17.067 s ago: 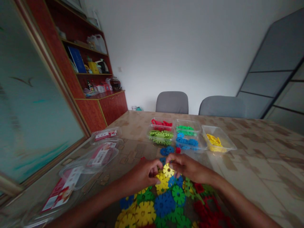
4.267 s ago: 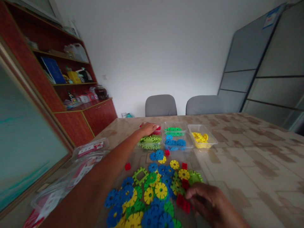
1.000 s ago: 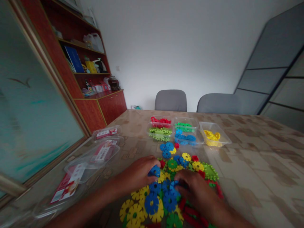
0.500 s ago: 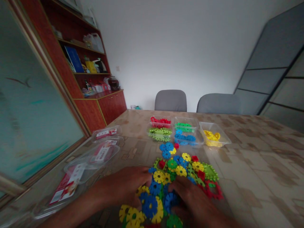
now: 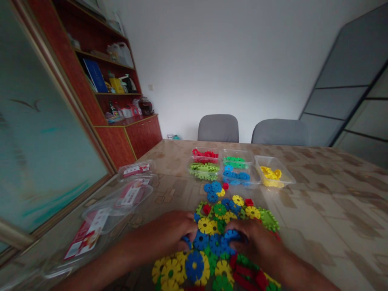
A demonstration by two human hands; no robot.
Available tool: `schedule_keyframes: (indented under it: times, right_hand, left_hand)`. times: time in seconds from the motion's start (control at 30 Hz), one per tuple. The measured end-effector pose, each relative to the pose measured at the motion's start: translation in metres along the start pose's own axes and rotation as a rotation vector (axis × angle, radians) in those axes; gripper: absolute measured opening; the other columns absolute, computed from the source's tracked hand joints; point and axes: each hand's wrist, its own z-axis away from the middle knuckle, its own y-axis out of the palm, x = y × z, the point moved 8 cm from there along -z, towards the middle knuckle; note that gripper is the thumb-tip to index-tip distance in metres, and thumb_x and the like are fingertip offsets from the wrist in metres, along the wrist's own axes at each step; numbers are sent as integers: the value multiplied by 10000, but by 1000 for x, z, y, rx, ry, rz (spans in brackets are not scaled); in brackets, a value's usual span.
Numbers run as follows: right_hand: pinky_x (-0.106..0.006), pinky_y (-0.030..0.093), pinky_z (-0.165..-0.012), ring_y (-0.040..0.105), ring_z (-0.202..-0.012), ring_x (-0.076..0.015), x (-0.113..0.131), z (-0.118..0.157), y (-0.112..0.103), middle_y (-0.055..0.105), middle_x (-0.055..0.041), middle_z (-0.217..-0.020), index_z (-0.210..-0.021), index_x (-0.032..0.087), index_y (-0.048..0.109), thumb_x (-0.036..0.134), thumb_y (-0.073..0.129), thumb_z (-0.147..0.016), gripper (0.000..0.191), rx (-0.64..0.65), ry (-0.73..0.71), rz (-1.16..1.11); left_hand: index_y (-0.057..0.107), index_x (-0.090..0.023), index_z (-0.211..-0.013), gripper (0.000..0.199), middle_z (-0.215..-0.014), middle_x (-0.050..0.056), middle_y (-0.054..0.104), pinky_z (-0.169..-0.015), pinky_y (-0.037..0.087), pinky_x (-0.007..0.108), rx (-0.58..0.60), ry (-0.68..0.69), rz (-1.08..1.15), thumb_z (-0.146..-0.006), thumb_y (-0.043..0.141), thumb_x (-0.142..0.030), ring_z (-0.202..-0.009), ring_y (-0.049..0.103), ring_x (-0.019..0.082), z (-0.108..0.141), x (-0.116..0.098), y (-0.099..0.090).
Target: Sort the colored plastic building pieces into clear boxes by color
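Note:
A pile of flat notched plastic pieces, with yellow discs [image 5: 171,273], blue discs [image 5: 194,266], green and red ones, lies on the table in front of me. At the pile's left side my left hand [image 5: 178,228] is closed on a blue piece [image 5: 186,241]. My right hand [image 5: 251,236] is curled round blue pieces [image 5: 232,235] on the right of the pile. Red pieces [image 5: 245,273] lie just below my right hand. Beyond the pile, clear trays hold red [image 5: 205,154], light green [image 5: 204,170], green [image 5: 235,161], blue [image 5: 236,177] and yellow pieces [image 5: 270,173].
Clear lids with red and white labels [image 5: 87,233] lie along the table's left side. Two grey chairs [image 5: 218,128] stand behind the far table edge [image 5: 182,142]. A reddish wooden cabinet [image 5: 142,133] is at the back left.
My left hand has closed on a blue piece. My right hand has lifted slightly and moved right with blue pieces, uncovering red pieces below it.

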Motion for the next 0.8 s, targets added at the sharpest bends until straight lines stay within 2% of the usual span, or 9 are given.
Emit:
schedule_keyframes:
  times: [0.13, 0.2, 0.3, 0.4, 0.53, 0.67, 0.8]
  right_hand:
    - [-198, 402, -648, 613, -727, -133, 8, 4, 14, 659, 26, -795, -842, 187, 660, -3, 588, -750, 223, 29, -11, 10]
    - [-227, 449, -741, 642, -841, -165, 8, 6, 19, 692, 2, -919, -944, 208, 683, 20, 600, -769, 270, 26, -14, 11]
    - [-319, 466, -892, 621, -1027, -233, 0, 10, 26, 667, -71, -1124, -1154, 202, 653, 84, 648, -780, 392, 9, 4, 71]
    - [-371, 462, -933, 590, -1085, -259, -7, 12, 33, 621, -119, -1199, -1261, 173, 586, 112, 658, -792, 479, -3, -23, 139]
    - [-335, 465, -881, 583, -1026, -230, -9, 11, 34, 608, -109, -1148, -1194, 160, 563, 50, 662, -736, 481, -65, -67, 140]
    - [-260, 435, -747, 571, -854, -176, -7, 7, 28, 611, -33, -956, -993, 174, 568, -21, 656, -646, 408, -84, 36, 86]
    - [-222, 376, -637, 557, -725, -142, -2, 3, 21, 604, 22, -789, -880, 177, 572, -5, 646, -675, 284, -31, 97, 23]
  left_hand:
    - [648, -215, -857, 104, -895, -17, 652, -739, 420, 227, 212, 102, 46, -816, 733, -173, -875, 619, 165, 1, -23, 15]
    - [637, -211, -845, 99, -893, -15, 649, -716, 410, 227, 267, 133, 32, -822, 730, -184, -864, 624, 165, 1, -28, 26]
    - [601, -218, -898, 211, -973, -10, 622, -705, 375, 244, 193, 63, -47, -776, 770, -185, -915, 602, 188, -2, -17, 34]
    - [540, -241, -996, 390, -1051, -15, 585, -698, 340, 254, 121, -24, -68, -721, 816, -235, -960, 568, 211, -2, -3, 37]
    - [522, -229, -965, 427, -1050, -22, 566, -708, 321, 264, 147, -76, -100, -688, 846, -247, -977, 542, 216, 1, 2, 39]
    - [533, -227, -951, 397, -1045, -28, 555, -694, 312, 267, 163, -76, -122, -701, 841, -230, -967, 537, 206, 0, -3, 38]
    - [511, -224, -1071, 498, -1110, -2, 567, -733, 338, 287, 137, -94, -121, -699, 840, -245, -1002, 543, 231, -2, -4, 36]
